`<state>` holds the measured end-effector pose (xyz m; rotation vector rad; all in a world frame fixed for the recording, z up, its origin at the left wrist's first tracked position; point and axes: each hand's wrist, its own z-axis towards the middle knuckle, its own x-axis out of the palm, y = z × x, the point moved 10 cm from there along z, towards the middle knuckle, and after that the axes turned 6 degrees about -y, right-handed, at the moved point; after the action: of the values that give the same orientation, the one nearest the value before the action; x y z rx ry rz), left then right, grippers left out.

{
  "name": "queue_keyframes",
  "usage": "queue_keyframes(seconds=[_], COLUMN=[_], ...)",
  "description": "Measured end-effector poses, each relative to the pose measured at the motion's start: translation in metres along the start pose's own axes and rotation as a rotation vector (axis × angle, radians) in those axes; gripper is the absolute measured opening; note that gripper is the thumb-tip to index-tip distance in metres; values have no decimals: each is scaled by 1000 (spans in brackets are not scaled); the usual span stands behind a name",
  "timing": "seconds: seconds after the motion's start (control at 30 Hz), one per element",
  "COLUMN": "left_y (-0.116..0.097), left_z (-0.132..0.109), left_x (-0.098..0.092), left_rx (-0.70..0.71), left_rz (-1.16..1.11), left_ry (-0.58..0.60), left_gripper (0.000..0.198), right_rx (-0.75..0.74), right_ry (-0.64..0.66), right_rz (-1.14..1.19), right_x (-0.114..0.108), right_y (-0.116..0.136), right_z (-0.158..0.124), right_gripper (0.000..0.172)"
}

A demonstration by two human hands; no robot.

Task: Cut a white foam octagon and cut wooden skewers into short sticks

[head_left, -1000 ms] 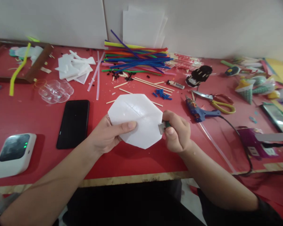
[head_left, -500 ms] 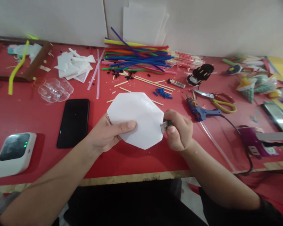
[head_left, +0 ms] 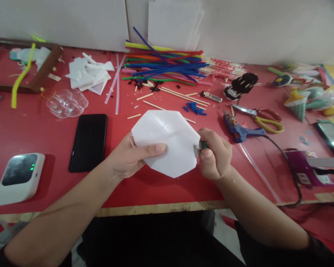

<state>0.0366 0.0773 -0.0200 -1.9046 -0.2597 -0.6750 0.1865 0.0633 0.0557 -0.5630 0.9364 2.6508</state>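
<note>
Above the table's front edge, my left hand (head_left: 133,154) grips a white octagonal sheet (head_left: 167,131), thumb flat on top and fingers hidden beneath. The sheet looks stiff, with a faint crease near its upper middle. My right hand (head_left: 215,154) is closed around a small cutter knife (head_left: 196,149) with a green handle, mostly covered by the fingers. Its metal blade lies at the sheet's right edge and overlaps it. Behind the sheet are thin wooden sticks (head_left: 183,95) and short blue pieces (head_left: 194,108).
Colourful pipe cleaners (head_left: 164,63) lie at the back. White paper scraps (head_left: 90,74), a black phone (head_left: 88,142) and a white device (head_left: 20,178) are on the left. On the right are a blue glue gun (head_left: 242,129) with a cord, scissors (head_left: 267,118) and a purple socket box (head_left: 306,168).
The sheet and both hands have shifted slightly right in view, and the sheet's tilt has changed a little. The blade now overlaps the right edge at a slightly different angle. The camera view has shifted too.
</note>
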Motion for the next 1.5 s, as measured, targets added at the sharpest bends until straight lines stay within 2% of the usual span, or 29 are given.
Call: queue_keyframes(seconds=[0.13, 0.27, 0.33, 0.5, 0.67, 0.9, 1.03, 1.3, 1.5], left_y=[-3, -3, -1, 4, 3, 9, 8, 1, 10], left_z=[-1, -2, -2, -1, 0, 3, 6, 3, 6], left_x=[-6, -4, -1, 2, 1, 3, -2, -6, -2], left_rx=[-4, -7, -10, -29, -8, -18, -11, -9, -28], left_rz=[-12, 0, 5, 17, 32, 38, 32, 33, 61], left_ry=[-22, -10, 4, -5, -44, -23, -53, -35, -45], left_gripper=[55, 71, 67, 43, 50, 41, 42, 39, 43], right_rx=[5, -10, -17, -13, -7, 25, 49, 31, 55], right_ry=[8, -9, -20, -35, -45, -43, -20, 14, 3], right_rz=[-9, -7, -15, -18, -27, -73, -69, -19, -29], right_x=[0, -2, -3, -4, -5, -6, -4, -1, -3], right_y=[-4, -3, -1, 2, 3, 2, -4, -8, -7], right_z=[-2, -3, -2, -2, -1, 0, 0, 0, 1], right_gripper=[25, 26, 26, 25, 25, 27, 25, 25, 28])
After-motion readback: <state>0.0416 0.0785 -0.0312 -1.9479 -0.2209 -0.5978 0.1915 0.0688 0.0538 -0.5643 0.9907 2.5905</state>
